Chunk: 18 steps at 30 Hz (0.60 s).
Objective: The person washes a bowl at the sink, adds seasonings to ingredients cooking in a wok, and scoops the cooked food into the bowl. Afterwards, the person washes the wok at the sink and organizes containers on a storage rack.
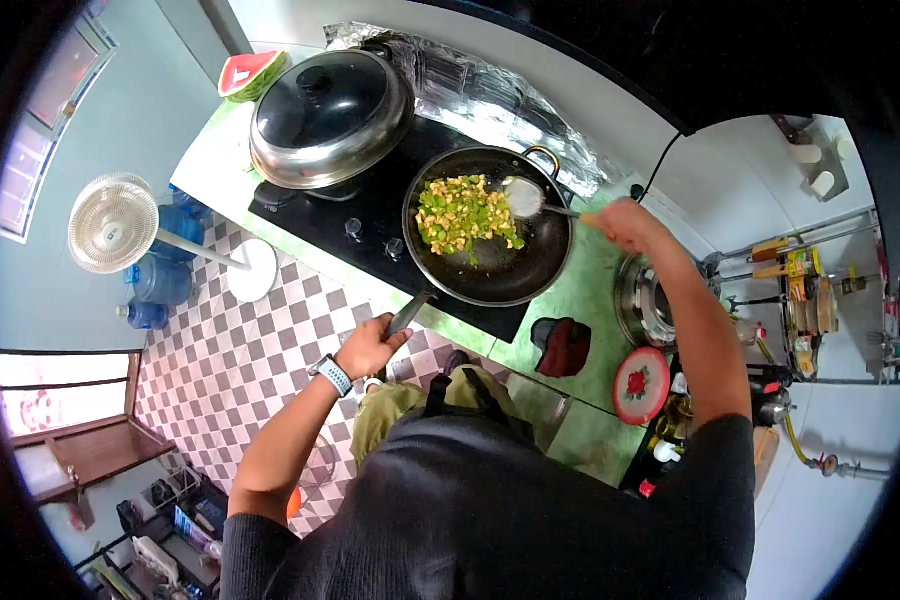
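Fingers (398,339) curled round handles (411,312) — left hand (367,346) on the pan (537,253), right hand (631,225) on the spatula (523,198) — and the chopped food (464,213) lies mixed in the pan, cutting done, frying seemingly unfinished.

Site: kitchen, apparently domestic. I am standing at green counter (595,310), facing black cooktop (320,220); wok (530,265) and lidded pan (330,110) are occupying it. Foil (500,105) is running along wall (570,70) behind. Utensils (770,270) are hanging at right. Fan (113,223) is standing on checkered floor (220,350), near water jugs (162,282).
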{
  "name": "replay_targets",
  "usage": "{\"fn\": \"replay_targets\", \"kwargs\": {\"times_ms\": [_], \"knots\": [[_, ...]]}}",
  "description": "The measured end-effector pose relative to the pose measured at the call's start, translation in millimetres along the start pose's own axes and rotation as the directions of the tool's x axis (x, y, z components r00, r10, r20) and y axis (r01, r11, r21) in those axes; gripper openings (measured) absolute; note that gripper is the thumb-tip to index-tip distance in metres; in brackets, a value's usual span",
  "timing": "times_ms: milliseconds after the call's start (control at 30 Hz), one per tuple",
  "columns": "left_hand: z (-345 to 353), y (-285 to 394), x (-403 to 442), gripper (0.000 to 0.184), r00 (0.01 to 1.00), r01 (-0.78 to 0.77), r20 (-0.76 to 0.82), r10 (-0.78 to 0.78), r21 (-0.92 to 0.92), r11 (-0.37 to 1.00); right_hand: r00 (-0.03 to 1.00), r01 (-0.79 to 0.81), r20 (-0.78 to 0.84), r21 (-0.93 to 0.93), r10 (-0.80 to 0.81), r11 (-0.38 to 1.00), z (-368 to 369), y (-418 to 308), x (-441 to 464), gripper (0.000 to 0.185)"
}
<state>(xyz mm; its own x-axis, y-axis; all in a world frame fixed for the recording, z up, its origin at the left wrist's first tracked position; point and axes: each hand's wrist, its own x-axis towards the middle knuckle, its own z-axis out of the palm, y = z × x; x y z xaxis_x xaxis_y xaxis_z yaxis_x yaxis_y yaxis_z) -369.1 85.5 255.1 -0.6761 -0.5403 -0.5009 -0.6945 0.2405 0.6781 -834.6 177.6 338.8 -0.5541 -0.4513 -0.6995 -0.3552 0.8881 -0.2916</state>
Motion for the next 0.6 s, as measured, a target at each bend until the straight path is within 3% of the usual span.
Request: {"fn": "replay_targets", "kwargs": {"times_ms": [33,100,167,200,233,267,300,367,400,533,600], "knots": [[-2.2,2.6,-0.5,0.044,1.0,0.011,0.02,-0.012,0.041,0.999,1.0,0.008,0.009,0.001,-0.008,1.0,0.6,-7.7,17.0,0.031],[-8.3,13.5,-3.4,0.044,1.0,0.005,0.017,-0.005,0.04,0.999,0.985,0.139,0.067,0.227,-0.158,0.964,12.9,-17.6,49.9,0.03],[-11.3,22.9,-6.6,0.044,1.0,0.0,-0.025,0.002,0.07,0.998,0.943,0.295,0.084,0.241,-0.322,0.925,28.1,-39.8,43.8,0.025],[-11.9,22.7,-5.2,0.045,1.0,0.007,-0.02,-0.006,0.051,0.999,0.89,0.426,0.107,0.148,-0.442,0.893,29.9,-49.6,27.0,0.027],[-11.1,21.3,-4.2,0.045,1.0,0.01,-0.011,-0.009,0.059,0.998,0.798,0.602,0.006,-0.049,-0.603,0.797,47.0,-44.5,52.5,0.024],[-10.5,19.3,-3.0,0.045,1.0,0.004,-0.023,-0.003,0.07,0.998,0.694,0.675,-0.101,-0.253,-0.713,0.693,53.9,-46.0,33.8,0.021],[-11.0,18.2,-1.1,0.044,0.999,-0.006,-0.034,0.009,0.081,0.997,0.557,0.684,-0.174,-0.459,-0.812,0.567,63.7,-45.2,11.9,0.02],[-12.8,21.9,-2.1,0.044,1.0,0.006,-0.005,-0.006,0.04,0.999,0.608,0.563,-0.184,-0.586,-0.773,0.582,83.1,-50.7,-42.3,0.019],[-12.7,21.7,-2.4,0.044,1.0,0.01,-0.013,-0.01,0.046,0.999,0.646,0.426,-0.132,-0.755,-0.752,0.498,91.6,-53.1,-66.1,0.022],[-9.8,16.5,-3.5,0.043,1.0,-0.012,-0.001,0.012,-0.006,1.0,0.611,0.292,-0.173,-0.858,-0.773,0.423,111.7,-31.0,-119.1,0.042],[-7.1,13.4,-4.5,0.043,1.0,-0.012,0.0,0.012,0.007,1.0,0.489,0.336,-0.287,-0.81,-0.824,0.481,98.8,-14.9,-147.1,0.049]]}}
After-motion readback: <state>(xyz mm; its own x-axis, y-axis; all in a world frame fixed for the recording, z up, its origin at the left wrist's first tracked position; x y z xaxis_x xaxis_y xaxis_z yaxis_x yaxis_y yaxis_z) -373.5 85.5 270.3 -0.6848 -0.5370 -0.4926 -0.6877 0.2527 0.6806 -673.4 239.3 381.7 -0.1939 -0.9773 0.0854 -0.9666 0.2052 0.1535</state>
